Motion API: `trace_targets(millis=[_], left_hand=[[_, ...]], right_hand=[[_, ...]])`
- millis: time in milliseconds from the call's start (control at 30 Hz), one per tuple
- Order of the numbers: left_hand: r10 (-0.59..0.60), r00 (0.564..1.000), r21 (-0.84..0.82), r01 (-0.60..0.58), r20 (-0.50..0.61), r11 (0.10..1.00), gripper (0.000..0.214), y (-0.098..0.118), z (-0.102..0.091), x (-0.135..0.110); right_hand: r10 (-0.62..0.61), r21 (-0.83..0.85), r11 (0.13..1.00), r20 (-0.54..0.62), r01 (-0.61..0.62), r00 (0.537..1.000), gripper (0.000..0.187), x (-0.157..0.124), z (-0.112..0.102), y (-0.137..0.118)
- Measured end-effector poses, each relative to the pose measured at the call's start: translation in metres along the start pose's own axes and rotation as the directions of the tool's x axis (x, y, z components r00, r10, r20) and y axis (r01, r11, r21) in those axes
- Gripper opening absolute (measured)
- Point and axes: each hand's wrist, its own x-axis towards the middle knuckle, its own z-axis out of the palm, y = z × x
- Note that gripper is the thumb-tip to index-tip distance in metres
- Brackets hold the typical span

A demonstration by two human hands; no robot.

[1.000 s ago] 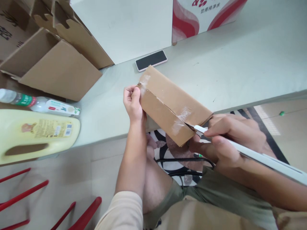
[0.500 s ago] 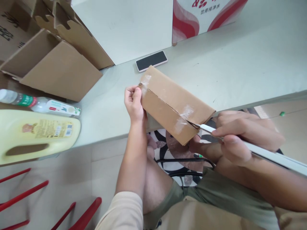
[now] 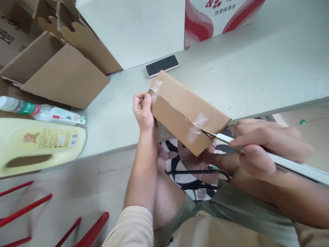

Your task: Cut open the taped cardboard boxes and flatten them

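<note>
A brown cardboard box [image 3: 185, 109] lies slanted over the table's front edge, with two patches of clear tape across the seam on its side. My left hand [image 3: 144, 109] is closed on the box's left end, thumb on the near face. In my right hand [image 3: 267, 144] is a white-handled utility knife [image 3: 223, 138], gripped between thumb and fingers. Its thin dark blade points left and meets the box by the seam, at the right-hand tape [image 3: 199, 120]. How deep the tip sits is hidden.
Behind the box, a phone [image 3: 162, 66] lies on the table [image 3: 257, 72] before a white carton [image 3: 138, 31] and a red-and-white carton [image 3: 218, 20]. Leftward are open cardboard boxes [image 3: 64, 75], a plastic bottle [image 3: 43, 110] and a yellow jug [image 3: 51, 144]. Red stool legs [image 3: 92, 230] stand below.
My right hand and the knife have shifted slightly to the right, away from the box. My left hand and the box stay where they were.
</note>
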Motion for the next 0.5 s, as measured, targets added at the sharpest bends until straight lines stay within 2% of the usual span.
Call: trace_targets(millis=[100, 500], left_hand=[[0.0, 1.0, -0.002, 0.0, 0.009, 1.0, 0.056, -0.0001, -0.0001, -0.0001], [0.021, 1.0, 0.047, -0.022, 0.012, 0.999, 0.052, -0.0026, -0.0014, -0.0008]], right_hand=[[-0.019, 0.112, 0.993, -0.015, 0.021, 1.0, 0.013, 0.0053, 0.0009, -0.0039], [-0.011, 0.097, 0.995, 0.005, 0.01, 1.0, 0.013, 0.0022, -0.0009, -0.0017]])
